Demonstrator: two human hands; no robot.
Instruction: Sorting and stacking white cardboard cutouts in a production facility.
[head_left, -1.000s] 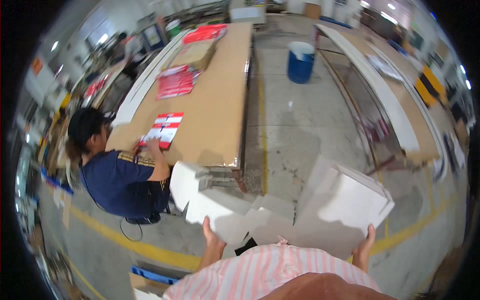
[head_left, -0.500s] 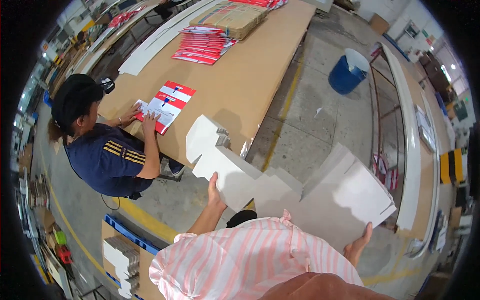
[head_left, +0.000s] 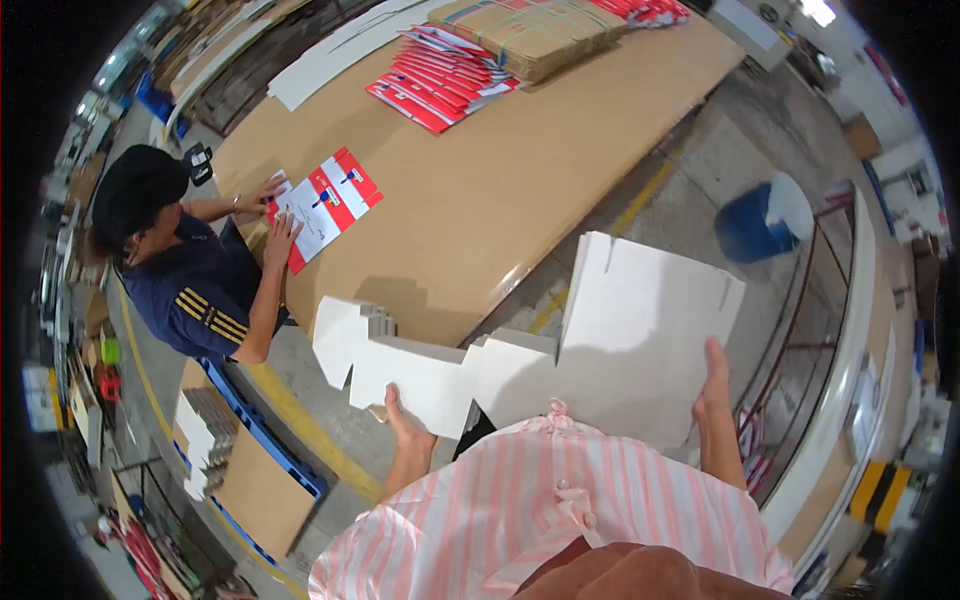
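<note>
I carry a stack of flat white die-cut cardboard sheets in front of my striped shirt. My left hand grips the stack's lower left edge. My right hand grips its right edge, thumb on top. The stack hangs over the floor just short of the near edge of a long brown table.
A person in a dark shirt and cap sits at the table's left, hands on a red-and-white carton blank. Red blanks and brown bundles lie farther along. A blue barrel stands right. A blue pallet with cardboard sits lower left.
The view has swung left and closer to the table. The white sheets stay in both hands and now sit nearer the table's edge.
</note>
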